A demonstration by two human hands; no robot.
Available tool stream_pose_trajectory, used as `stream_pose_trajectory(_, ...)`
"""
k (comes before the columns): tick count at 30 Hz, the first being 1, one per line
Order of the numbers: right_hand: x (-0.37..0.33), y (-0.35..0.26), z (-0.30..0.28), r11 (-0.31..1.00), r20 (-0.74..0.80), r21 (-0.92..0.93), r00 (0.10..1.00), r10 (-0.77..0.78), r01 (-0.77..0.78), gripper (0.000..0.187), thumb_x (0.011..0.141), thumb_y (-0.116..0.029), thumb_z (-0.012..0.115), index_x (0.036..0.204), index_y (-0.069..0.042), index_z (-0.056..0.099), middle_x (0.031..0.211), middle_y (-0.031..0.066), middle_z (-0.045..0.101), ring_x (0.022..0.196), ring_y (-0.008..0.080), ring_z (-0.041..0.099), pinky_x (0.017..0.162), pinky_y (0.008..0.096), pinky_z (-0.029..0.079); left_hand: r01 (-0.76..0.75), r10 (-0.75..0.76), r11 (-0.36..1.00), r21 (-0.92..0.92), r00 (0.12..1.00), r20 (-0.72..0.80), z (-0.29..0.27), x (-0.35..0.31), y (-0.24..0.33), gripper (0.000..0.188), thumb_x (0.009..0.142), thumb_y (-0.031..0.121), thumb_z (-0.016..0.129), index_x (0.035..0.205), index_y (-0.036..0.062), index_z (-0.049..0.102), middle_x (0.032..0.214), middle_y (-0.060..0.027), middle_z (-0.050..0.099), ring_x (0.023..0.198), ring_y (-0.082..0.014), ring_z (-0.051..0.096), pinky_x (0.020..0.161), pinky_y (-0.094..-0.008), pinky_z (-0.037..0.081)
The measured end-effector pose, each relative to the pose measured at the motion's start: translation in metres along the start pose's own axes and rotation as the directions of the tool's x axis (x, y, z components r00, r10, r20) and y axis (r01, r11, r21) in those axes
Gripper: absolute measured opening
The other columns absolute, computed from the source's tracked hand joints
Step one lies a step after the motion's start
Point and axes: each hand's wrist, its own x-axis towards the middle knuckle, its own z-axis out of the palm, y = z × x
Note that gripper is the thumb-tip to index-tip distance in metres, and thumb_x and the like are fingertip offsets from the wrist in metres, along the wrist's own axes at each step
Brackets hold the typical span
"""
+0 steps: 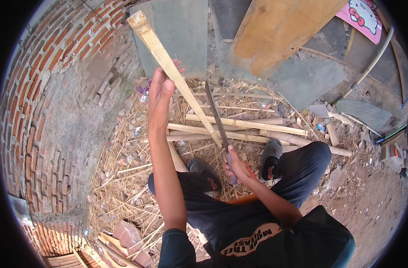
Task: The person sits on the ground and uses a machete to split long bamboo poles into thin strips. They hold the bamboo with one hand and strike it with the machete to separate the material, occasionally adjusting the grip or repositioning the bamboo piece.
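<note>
My left hand (161, 89) is raised at upper left, its thumb and fingers around a split bamboo piece (179, 82). The pale piece stands tilted, its thick end up at the left and its narrow end down near my right hand. The fingers behind it are partly hidden. In my right hand (238, 166) is the wooden handle of a machete (216, 114), with the dark blade pointing up and away. The blade lies just right of the bamboo piece; whether they touch I cannot tell. Several bamboo lengths (284, 131) lie on the ground beyond my feet.
Straw-like shavings (123, 185) and rubble cover the ground around my shoes (203, 169). A brick wall (39, 147) rises at left. Flat grey panels (175, 40) and a brown board (279, 31) lean at the back. Broken tiles (129, 239) lie at lower left.
</note>
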Motion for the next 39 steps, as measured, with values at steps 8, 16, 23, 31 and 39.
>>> stream_pose_trajectory(8,0.033,0.001,0.010,0.985,0.039,-0.168,0.998,-0.040,0.046,0.060,0.105,-0.062,0.037,0.082,-0.007,0.046,0.062,0.0010,0.043,0.046,0.0100,0.038,0.044,0.0274,0.033,0.058,-0.064,0.996,-0.065,0.994,-0.087,0.014,0.038,0.015,0.070,0.098,0.075,0.038,0.089,0.0067,0.050,0.075,-0.0033,0.046,0.057,-0.0125,0.042,0.053,-0.0265,0.036)
stream_pose_trajectory(16,0.048,-0.001,0.022,0.979,0.108,-0.123,0.983,-0.147,0.160,0.058,0.105,-0.061,0.039,0.083,-0.007,0.046,0.059,0.0009,0.041,0.044,0.0102,0.037,0.042,0.0280,0.032,0.118,-0.125,0.987,-0.109,0.990,-0.063,0.017,0.019,0.012,0.073,0.091,0.084,0.027,0.067,0.0156,0.025,0.062,0.0044,0.020,0.052,-0.0090,0.014,0.049,-0.0281,0.012)
stream_pose_trajectory(23,0.081,0.051,-0.009,0.997,-0.115,-0.075,0.993,0.016,-0.024,0.056,0.105,-0.059,0.043,0.084,-0.007,0.045,0.057,0.0013,0.042,0.042,0.0109,0.038,0.040,0.0298,0.031,0.119,-0.134,0.981,-0.150,0.987,-0.093,-0.002,0.008,0.012,0.073,0.089,0.086,0.030,0.067,0.0159,0.026,0.060,0.0052,0.020,0.051,-0.0082,0.012,0.047,-0.0276,0.012)
stream_pose_trajectory(31,0.075,0.022,0.013,0.927,0.056,-0.297,0.973,-0.224,0.230,0.057,0.106,-0.056,0.042,0.075,-0.008,0.043,0.056,0.0012,0.042,0.043,0.0102,0.040,0.040,0.0290,0.032,0.133,-0.144,0.968,-0.213,0.989,-0.036,-0.010,-0.010,0.015,0.076,0.086,0.089,0.028,0.066,0.0156,0.025,0.057,0.0054,0.020,0.048,-0.0078,0.012,0.045,-0.0276,0.013)
stream_pose_trajectory(39,0.079,0.036,0.024,0.971,-0.076,-0.235,0.994,-0.074,0.054,0.056,0.107,-0.052,0.044,0.071,-0.009,0.044,0.055,0.0001,0.042,0.043,0.0101,0.040,0.040,0.0292,0.032,0.087,-0.116,0.969,-0.230,0.986,-0.116,-0.036,-0.017,0.016,0.072,0.086,0.086,0.034,0.065,0.0174,0.026,0.055,0.0072,0.020,0.046,-0.0069,0.012,0.043,-0.0261,0.013)
